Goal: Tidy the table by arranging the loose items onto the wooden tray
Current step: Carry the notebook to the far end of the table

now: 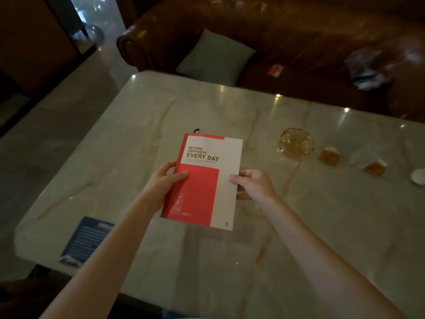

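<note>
I hold a red and white notebook point(203, 180) lettered "EVERY DAY" above the middle of the marble table point(128, 143). My left hand point(164, 184) grips its left edge, thumb on the red cover. My right hand point(255, 184) grips its right edge. A dark clip or pen tip point(196, 130) pokes out at the notebook's top. On the table to the right lie an amber glass ashtray point(296, 142), two small amber blocks point(330, 155) point(376, 167) and a white round object point(418, 177) at the frame edge. No wooden tray is in view.
A blue printed card point(86, 240) lies near the table's front left edge. A brown leather sofa point(299, 38) with a grey cushion point(216, 57), a red packet point(276, 70) and a crumpled wrapper point(368, 70) runs behind the table. Glossy floor lies to the left.
</note>
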The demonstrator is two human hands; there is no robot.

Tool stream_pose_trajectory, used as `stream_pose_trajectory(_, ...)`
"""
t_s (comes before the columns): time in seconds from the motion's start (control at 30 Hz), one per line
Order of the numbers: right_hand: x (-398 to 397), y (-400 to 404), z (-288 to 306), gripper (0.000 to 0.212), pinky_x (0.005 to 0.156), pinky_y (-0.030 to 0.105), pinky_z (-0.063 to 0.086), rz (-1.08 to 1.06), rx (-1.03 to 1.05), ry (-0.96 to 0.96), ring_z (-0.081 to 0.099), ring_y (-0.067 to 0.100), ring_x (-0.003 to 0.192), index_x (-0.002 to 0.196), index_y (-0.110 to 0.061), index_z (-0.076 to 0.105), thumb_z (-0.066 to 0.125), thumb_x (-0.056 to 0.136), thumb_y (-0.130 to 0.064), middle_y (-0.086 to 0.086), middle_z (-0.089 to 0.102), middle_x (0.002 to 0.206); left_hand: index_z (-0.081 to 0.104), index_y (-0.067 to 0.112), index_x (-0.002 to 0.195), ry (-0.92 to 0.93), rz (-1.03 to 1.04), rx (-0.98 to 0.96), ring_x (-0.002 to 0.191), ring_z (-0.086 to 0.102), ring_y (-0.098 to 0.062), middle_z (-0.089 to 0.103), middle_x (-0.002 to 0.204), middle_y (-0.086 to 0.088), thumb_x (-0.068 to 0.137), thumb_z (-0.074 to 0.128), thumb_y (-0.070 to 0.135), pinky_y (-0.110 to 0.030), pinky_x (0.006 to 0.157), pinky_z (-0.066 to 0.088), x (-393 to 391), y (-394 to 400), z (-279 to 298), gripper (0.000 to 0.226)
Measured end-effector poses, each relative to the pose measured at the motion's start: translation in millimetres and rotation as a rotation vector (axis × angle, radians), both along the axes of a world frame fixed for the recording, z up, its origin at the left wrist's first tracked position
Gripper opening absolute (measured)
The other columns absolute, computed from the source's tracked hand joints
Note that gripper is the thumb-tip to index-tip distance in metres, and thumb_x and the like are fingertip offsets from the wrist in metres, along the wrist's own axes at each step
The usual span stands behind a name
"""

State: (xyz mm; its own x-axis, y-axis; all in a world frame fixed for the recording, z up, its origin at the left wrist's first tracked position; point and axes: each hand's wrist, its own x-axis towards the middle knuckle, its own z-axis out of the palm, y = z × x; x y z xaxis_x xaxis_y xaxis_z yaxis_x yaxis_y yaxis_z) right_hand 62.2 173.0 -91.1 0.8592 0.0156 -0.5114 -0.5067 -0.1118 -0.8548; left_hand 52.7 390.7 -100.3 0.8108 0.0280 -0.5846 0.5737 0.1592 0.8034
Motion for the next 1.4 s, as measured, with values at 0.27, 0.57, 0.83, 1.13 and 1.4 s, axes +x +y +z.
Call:
stream_pose_trajectory(0.27, 20.6, 108.9, 5.7, 0.006, 0.044, 0.024, 0.054, -0.06, 0.02, 0.006, 0.067, 0.009, 0.051, 0.076, -0.005, 0.061, 0.064, 0.082, -0.005, 0.007, 0.068, 0.072, 0.048, 0.018, 0.124, 0.001, -0.069, 0.023, 0.082, 0.066, -0.029, 0.066, 0.105, -0.016, 0.082, 0.064, 0.012, -0.037, 0.066, 0.058, 33.5, 107.8, 8.6, 0.045)
stream_pose_trajectory(0.57, 50.9, 215.3, 5.7, 0.011, 0.048, 0.026, 0.057, -0.077, 0.011, 0.018, 0.066, 0.015, 0.065, 0.074, -0.006, 0.058, 0.063, 0.083, -0.005, 0.006, 0.067, 0.074, 0.049, 0.02, 0.124, 0.022, -0.077, 0.085, 0.081, 0.067, -0.029, 0.067, 0.101, -0.016, 0.081, 0.065, 0.015, -0.039, 0.068, 0.057, 69.6, 211.0, 7.2, 0.046)
stream_pose_trajectory(0.83, 84.1, 281.6, -18.8, 0.008, 0.059, 0.035, 0.059, -0.069, -0.073, 0.063, 0.069, 0.025, 0.073, 0.074, -0.003, 0.061, 0.067, 0.08, -0.006, 0.019, 0.071, 0.09, 0.046, 0.021, 0.128, 0.032, -0.037, 0.185, 0.079, 0.066, -0.024, 0.066, 0.091, -0.009, 0.082, 0.064, 0.016, -0.035, 0.063, 0.053, 93.7, 270.4, -2.6, 0.049)
stream_pose_trajectory(1.13, 107.7, 333.1, -52.4, 0.009, 0.067, 0.045, 0.06, 0.013, -0.114, 0.152, 0.07, 0.029, 0.074, 0.078, -0.003, 0.067, 0.069, 0.077, -0.012, 0.018, 0.073, 0.09, 0.049, 0.014, 0.128, 0.08, 0.034, 0.243, 0.076, 0.065, -0.018, 0.064, 0.087, -0.001, 0.082, 0.065, 0.01, -0.03, 0.063, 0.051, 110.3, 314.3, -38.8, 0.049)
stream_pose_trajectory(1.4, 113.5, 352.6, -87.0, 0.014, 0.068, 0.051, 0.059, 0.042, -0.221, 0.156, 0.072, 0.026, 0.064, 0.06, -0.015, 0.064, 0.072, 0.07, -0.019, 0.004, 0.074, 0.069, 0.053, 0.014, 0.127, -0.007, -0.002, 0.528, 0.082, 0.062, -0.014, 0.067, 0.106, -0.005, 0.081, 0.066, 0.015, -0.034, 0.083, 0.051, 110.4, 328.7, -70.9, 0.047)
